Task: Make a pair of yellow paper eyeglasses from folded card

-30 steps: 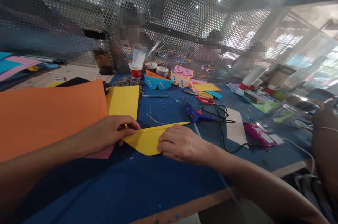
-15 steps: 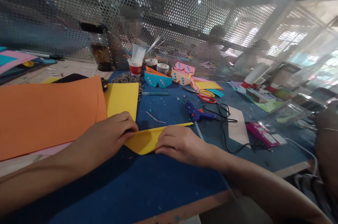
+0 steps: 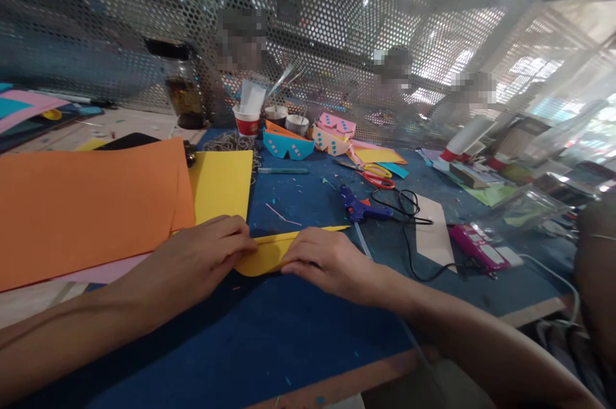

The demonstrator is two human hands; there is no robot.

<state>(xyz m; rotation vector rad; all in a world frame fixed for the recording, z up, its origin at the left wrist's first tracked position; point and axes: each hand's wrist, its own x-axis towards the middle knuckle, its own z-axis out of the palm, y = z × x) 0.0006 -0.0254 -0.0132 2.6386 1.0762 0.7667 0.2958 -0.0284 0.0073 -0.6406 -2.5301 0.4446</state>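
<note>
A strip of yellow paper (image 3: 264, 257) with a fold along its far edge lies across the blue table, its lower edge curved. My left hand (image 3: 212, 252) grips its left end, thumb and fingers pressed together on the fold. On the right part of the same paper, my right hand (image 3: 320, 261) is closed with its fingertips pinching the near side. The narrow right tip of the paper sticks out beyond the right knuckles. Both palms and part of the paper under the fingers are hidden.
Orange sheets (image 3: 91, 210) and a yellow sheet (image 3: 224, 184) lie left. Beyond my hands are a blue glue gun (image 3: 360, 207), scissors (image 3: 373, 173), a blue paper mask (image 3: 287, 146), a red-and-white cup (image 3: 247, 121) and a jar (image 3: 181, 91). A magenta power strip (image 3: 479, 247) sits right, near another person's arm (image 3: 597, 255).
My left hand has shifted slightly right along the fold, with its fingertips farther over the paper. Less of the yellow paper shows between my hands. My right hand has barely moved.
</note>
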